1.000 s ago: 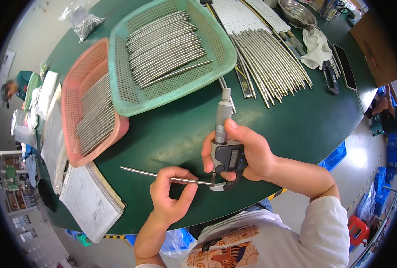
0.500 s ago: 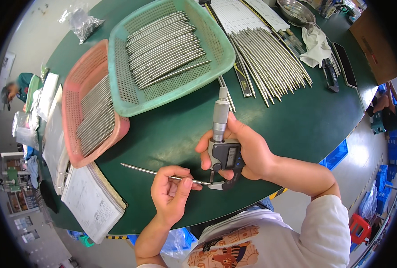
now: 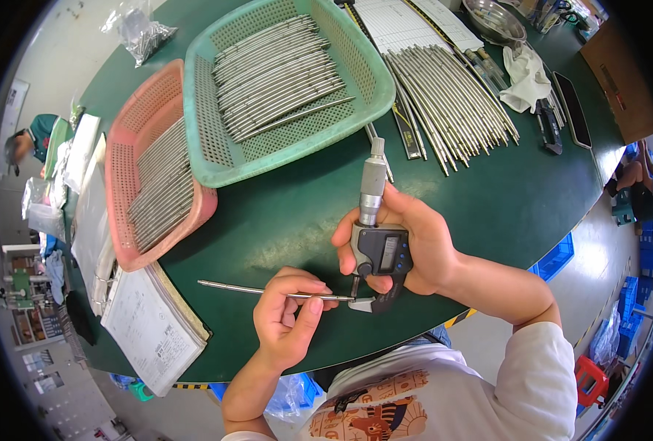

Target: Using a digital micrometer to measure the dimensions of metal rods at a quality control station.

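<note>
My right hand (image 3: 422, 246) is wrapped around a digital micrometer (image 3: 378, 253), thumb near its thimble. My left hand (image 3: 286, 316) pinches a thin metal rod (image 3: 257, 291) and holds its right end in the micrometer's gap, near the table's (image 3: 488, 198) front edge. If the rod sits tilted between the anvils, I judge the reading would be off; a loose pinch could let it slip out. More rods fill the green basket (image 3: 216, 158) and pink basket (image 3: 124, 220) farther left.

Rod (image 3: 268, 291) tip — apparently hidden inside the micrometer (image 3: 379, 253) gap.
</note>
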A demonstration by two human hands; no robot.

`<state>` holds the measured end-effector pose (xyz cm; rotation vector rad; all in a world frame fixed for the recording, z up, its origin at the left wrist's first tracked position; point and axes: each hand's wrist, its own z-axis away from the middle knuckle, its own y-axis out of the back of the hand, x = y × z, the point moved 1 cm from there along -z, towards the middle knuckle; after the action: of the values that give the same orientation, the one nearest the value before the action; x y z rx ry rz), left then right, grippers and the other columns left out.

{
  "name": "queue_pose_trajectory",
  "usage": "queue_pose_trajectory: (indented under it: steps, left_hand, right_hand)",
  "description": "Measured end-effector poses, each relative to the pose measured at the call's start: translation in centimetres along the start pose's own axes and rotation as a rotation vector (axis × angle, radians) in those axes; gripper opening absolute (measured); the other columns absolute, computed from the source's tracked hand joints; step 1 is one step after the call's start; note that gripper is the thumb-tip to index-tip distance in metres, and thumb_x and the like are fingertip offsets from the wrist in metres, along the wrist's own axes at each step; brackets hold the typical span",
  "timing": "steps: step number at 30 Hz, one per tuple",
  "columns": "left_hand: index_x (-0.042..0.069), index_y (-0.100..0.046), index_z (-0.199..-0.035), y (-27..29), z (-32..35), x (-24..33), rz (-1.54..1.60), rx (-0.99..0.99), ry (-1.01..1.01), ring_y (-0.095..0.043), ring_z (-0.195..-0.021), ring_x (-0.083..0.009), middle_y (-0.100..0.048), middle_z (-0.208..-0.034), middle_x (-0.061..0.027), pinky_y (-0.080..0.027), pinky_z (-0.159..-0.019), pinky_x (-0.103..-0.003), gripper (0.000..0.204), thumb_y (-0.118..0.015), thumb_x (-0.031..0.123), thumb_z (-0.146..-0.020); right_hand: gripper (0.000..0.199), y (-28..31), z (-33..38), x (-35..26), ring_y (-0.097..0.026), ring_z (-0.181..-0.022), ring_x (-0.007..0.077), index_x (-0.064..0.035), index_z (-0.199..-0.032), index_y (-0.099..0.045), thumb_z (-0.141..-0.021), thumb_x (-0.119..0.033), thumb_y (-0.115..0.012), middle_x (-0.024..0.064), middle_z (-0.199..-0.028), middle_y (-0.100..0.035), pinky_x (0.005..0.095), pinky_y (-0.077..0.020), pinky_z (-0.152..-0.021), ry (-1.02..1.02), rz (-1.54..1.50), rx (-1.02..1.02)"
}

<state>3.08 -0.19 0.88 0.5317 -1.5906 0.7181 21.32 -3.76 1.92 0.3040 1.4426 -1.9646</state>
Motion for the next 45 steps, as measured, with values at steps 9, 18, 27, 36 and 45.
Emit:
queue_pose_trajectory:
  steps: [9, 18, 27, 36, 45]
  left_hand:
    - [-0.004, -0.046, -0.092, -0.06, 0.01, -0.09, -0.044, -0.004, -0.009, -0.052, -0.075, -0.0151, -0.045, -0.089, -0.0125, -0.048, -0.068, -0.026, 0.014, -0.047, -0.002, -0.078]
    - [-0.004, -0.047, -0.092, -0.16, -0.04, -0.01, -0.05, -0.008, -0.012, -0.053, -0.075, -0.0152, -0.046, -0.087, -0.0122, -0.048, -0.068, -0.026, 0.014, -0.047, -0.003, -0.078]
    - [-0.004, -0.047, -0.092, -0.06, 0.0, -0.14, -0.068, -0.029, -0.015, -0.053, -0.074, -0.0159, -0.046, -0.087, -0.0127, -0.047, -0.067, -0.026, 0.015, -0.048, -0.003, -0.077]
    - [-0.005, -0.045, -0.094, -0.03, 0.11, -0.42, -0.089, 0.001, -0.002, -0.052, -0.073, -0.0144, -0.046, -0.085, -0.0108, -0.046, -0.066, -0.026, 0.017, -0.049, 0.001, -0.079]
    - [-0.004, -0.046, -0.098, 0.1, -0.16, -0.24, 0.081, 0.001, 0.021, -0.052, -0.074, -0.0138, -0.047, -0.084, -0.0106, -0.05, -0.066, -0.027, 0.022, -0.052, -0.003, -0.076]
  right_hand:
    - [0.058, -0.07, -0.04, 0.08, -0.044, -0.041, 0.0139, 0.0001, -0.087, -0.051, -0.085, -0.046, -0.016, 0.0122, -0.069, -0.056, 0.0225, -0.0363, -0.04, -0.012, -0.007, -0.02]
    - [0.056, -0.09, -0.02, 0.17, -0.044, -0.041, 0.0133, -0.0003, -0.085, -0.052, -0.083, -0.049, -0.024, 0.0112, -0.068, -0.056, 0.0221, -0.0355, -0.039, 0.002, 0.0, -0.035]
    - [0.056, -0.17, -0.04, 0.16, -0.045, -0.042, 0.0136, -0.0018, -0.083, -0.053, -0.081, -0.051, -0.027, 0.0126, -0.068, -0.056, 0.0216, -0.0358, -0.039, -0.01, 0.105, 0.005]
    - [0.057, -0.22, 0.06, 0.15, -0.045, -0.042, 0.0129, -0.0024, -0.085, -0.053, -0.082, -0.053, -0.026, 0.0112, -0.068, -0.056, 0.0214, -0.0358, -0.04, 0.007, 0.11, -0.034]
    - [0.063, -0.03, 0.06, 0.12, -0.045, -0.043, 0.0142, -0.0011, -0.089, -0.051, -0.084, -0.051, -0.014, 0.0132, -0.069, -0.055, 0.0216, -0.0366, -0.039, -0.044, 0.049, 0.01]
